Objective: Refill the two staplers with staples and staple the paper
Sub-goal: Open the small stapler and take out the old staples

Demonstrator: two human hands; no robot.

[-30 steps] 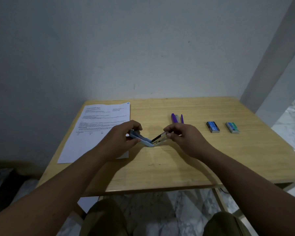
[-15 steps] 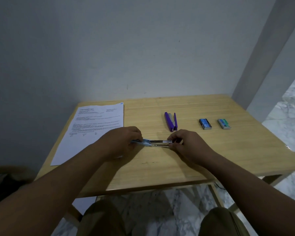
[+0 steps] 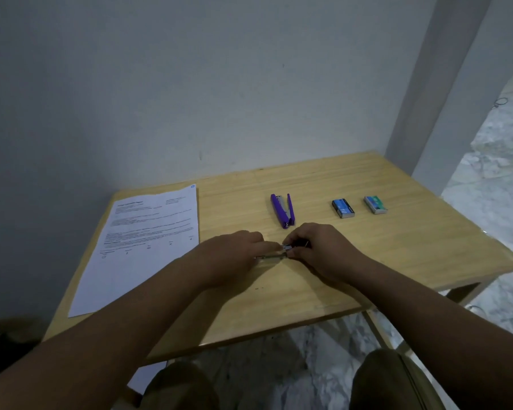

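A light-blue stapler (image 3: 274, 255) lies flat on the wooden table (image 3: 397, 261), spread open, mostly hidden between my hands. My left hand (image 3: 231, 255) covers and grips its left end. My right hand (image 3: 317, 250) pinches its metal magazine at the right end. A purple stapler (image 3: 283, 211) lies on the table just behind my hands, its arms slightly apart. To its right sit a blue staple box (image 3: 342, 208) and a green staple box (image 3: 375, 204). The printed paper (image 3: 142, 241) lies at the table's left side.
A grey wall stands behind the table and a pillar rises at the back right. My knees show below the table's front edge, over a marble floor (image 3: 486, 202).
The blue stapler, held up in a V a second ago, has been opened out and pressed flat on the table. My hands have drawn closer together over it.
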